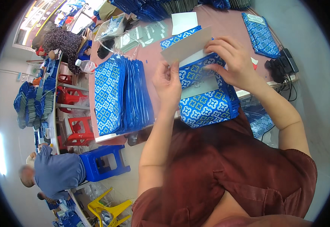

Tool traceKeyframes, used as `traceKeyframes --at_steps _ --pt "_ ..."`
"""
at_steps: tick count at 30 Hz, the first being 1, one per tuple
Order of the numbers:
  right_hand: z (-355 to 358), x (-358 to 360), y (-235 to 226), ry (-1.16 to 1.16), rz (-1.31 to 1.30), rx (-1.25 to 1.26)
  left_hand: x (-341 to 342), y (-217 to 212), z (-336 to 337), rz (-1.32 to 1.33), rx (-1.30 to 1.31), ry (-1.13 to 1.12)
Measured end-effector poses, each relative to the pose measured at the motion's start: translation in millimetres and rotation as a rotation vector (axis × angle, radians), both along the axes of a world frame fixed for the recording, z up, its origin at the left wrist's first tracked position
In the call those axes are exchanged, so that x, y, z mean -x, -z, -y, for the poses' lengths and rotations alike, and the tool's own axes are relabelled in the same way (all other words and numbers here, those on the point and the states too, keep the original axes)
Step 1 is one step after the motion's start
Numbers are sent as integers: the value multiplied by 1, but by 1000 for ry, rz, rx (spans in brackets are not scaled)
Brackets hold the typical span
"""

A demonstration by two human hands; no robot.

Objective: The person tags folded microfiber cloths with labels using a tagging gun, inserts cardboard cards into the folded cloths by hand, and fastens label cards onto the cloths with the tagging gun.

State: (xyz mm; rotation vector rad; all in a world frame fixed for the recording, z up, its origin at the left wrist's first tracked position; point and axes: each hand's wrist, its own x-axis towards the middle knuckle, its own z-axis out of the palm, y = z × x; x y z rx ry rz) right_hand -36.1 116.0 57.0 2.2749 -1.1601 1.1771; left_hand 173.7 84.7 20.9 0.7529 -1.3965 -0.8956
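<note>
1. We note the left hand (167,84) at the near table (229,26) edge: fingers curled together, thumb and fingertips pinching the lower left edge of a grey card (185,47).
2. The blue patterned pouch (206,102) lies just right of the left hand, touching it, on top of a small stack at the table's near edge.
3. The right hand (233,62) rests on the pouch's upper part, fingers loosely spread; its fingertips touch the card's right end and the pouch mouth.
4. The card tilts up between both hands, its lower part at the pouch opening.
5. Left of the left hand stands a thick row of blue pouches (121,94) on edge.
6. Farther off, another flat pouch (261,34) lies at the right.
</note>
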Motion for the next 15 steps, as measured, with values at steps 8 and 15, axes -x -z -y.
traceKeyframes --at_steps 8,15 --pt "-15 -4 4 16 -101 -180 -3 4 -8 147 96 -52" --pt "-17 -6 1 -76 114 -246 -10 -1 -10 285 183 -86"
